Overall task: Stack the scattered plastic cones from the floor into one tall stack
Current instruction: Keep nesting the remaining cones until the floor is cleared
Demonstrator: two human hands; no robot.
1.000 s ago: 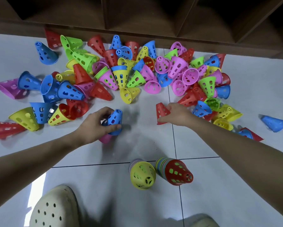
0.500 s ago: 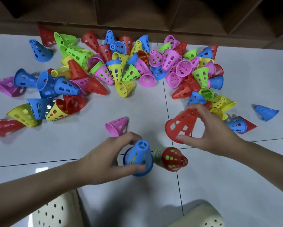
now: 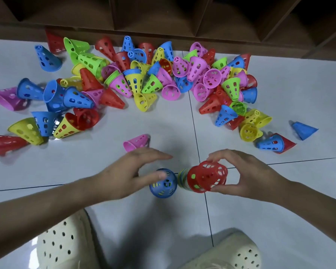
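A red cone (image 3: 208, 176) is pinched atop the stack (image 3: 183, 178) by the right hand (image 3: 247, 173), while the left hand (image 3: 128, 171), fingers spread and empty, is just above the blue cone (image 3: 164, 184).

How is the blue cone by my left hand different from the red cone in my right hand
The blue cone stands free beside the open left hand; the red cone is gripped by the right hand. Blue tops a yellow cone; red caps the multicolored stack. Both are perforated plastic.
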